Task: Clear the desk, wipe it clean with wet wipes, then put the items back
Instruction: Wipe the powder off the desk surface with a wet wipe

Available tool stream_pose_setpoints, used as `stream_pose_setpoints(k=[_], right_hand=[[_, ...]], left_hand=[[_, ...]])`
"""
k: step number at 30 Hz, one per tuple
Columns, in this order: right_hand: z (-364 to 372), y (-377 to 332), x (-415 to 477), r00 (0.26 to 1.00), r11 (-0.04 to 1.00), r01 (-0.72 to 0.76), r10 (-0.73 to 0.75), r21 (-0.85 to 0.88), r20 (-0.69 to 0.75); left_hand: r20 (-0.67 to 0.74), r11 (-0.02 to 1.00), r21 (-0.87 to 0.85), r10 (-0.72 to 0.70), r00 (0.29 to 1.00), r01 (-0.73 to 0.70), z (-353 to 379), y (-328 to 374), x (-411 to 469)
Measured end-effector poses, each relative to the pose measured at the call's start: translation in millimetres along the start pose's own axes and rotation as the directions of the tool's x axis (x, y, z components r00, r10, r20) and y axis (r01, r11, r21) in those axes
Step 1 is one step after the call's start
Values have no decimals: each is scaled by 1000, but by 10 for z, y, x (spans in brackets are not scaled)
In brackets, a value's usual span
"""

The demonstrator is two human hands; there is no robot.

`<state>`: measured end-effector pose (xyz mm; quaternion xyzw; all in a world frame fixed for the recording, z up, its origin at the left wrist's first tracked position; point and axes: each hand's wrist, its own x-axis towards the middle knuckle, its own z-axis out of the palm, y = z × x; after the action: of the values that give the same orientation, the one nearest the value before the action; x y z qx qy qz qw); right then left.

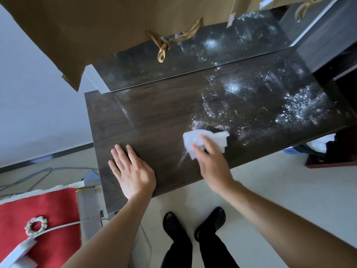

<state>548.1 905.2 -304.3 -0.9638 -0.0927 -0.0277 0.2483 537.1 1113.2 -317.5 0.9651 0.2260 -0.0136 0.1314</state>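
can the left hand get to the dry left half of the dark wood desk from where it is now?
Probably yes. The left hand lies flat and empty on the dark wood-grain desk, with bare dry surface ahead of its fingers. The white wet wipe is under the right hand, off to the side.

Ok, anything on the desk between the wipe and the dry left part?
Only the left hand, flat on the desk near the front edge. The right hand holds the wipe; the surface farther back is bare.
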Motion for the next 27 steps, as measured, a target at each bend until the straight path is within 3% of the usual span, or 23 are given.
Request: stream_pose_setpoints(k=[4,5,8,9,11,13,15,18,23,25,27], right_hand=[[-37,26,-395,949,968,249,-246,10,195],[-30,127,-312,959,973,230,-221,-34,177],[-17,254,115,999,974,-19,28,-224,37],[-4,215,186,997,958,-41,60,-283,58],[50,56,53,981,936,123,-65,-329,182],[35,-151,-320,948,937,241,-172,-253,267],[-47,-246,-555,927,946,256,-183,-198,326],[-61,-89,-197,928,942,271,-201,-198,315],[-6,62,619,981,948,37,26,-315,194],[32,-56,328,985,948,80,-29,-308,168],[-2,-186,-120,947,944,203,-122,-260,298]], left_hand=[[-1,1000,-4,6,1000,-6,15,-10,-2],[1,1000,0,8,1000,-8,15,-10,-2],[4,1000,-5,7,1000,-7,12,0,1],[5,1000,-6,8,1000,-8,13,-1,4],[6,1000,-8,11,1000,-11,5,-6,3],[9,1000,-16,11,1000,-11,4,-8,4],[13,1000,-16,9,1000,-9,8,-13,2],[15,1000,-1,16,1000,-16,14,-21,4],[10,1000,2,25,1000,-25,16,-27,5],[6,1000,1,29,1000,-29,18,-29,3],[5,1000,0,28,1000,-28,19,-23,6]])
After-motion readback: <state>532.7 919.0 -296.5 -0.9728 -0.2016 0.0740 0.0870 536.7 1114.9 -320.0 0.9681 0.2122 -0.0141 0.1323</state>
